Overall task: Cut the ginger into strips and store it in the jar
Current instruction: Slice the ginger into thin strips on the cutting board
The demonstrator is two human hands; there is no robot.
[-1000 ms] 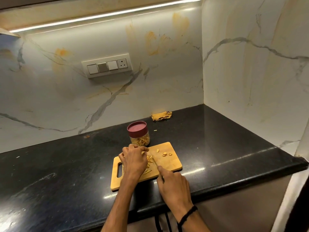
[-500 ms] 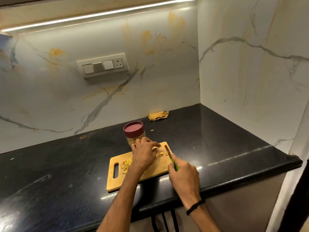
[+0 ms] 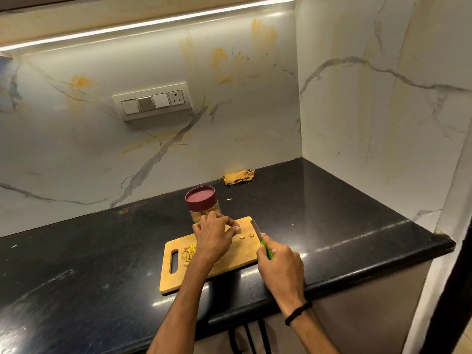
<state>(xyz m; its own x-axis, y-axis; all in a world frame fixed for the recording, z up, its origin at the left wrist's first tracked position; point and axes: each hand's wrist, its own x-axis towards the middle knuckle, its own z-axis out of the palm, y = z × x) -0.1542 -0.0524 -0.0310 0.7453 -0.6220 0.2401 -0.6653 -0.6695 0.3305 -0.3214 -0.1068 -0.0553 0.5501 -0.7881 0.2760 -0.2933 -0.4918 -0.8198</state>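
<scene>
The work looks roughly midway. A pile of cut strips [image 3: 189, 252] lies on the left part of the wooden cutting board [image 3: 237, 259], near its handle slot. Two small round slices [image 3: 241, 236] sit uncut towards the board's far right corner. The clear jar [image 3: 204, 213] stands on the black counter [image 3: 76, 251], touching or just behind the board's far edge. Its maroon lid [image 3: 200, 197] is on, and pale yellow pieces show through the wall, so some ginger seems to be stored already.

The left hand [image 3: 214, 237] hovers over the middle of the board with its fingers [image 3: 237, 229] curled and reaching towards the two slices. Whether it pinches a piece underneath is hard to say, since the back of the hand hides the palm side. The right hand [image 3: 279, 263] is wrapped round the green handle of the knife [image 3: 258, 232], whose blade points away over the board's right edge, lifted clear of the slices.

What is left, as I judge it, is to cut the remaining slices into strips, take the lid off, gather the pile into the jar and close it (a stray fleck lies on the counter to the right of the jar). A yellow cloth [image 3: 238, 177] lies against the back wall, well apart from the work.
</scene>
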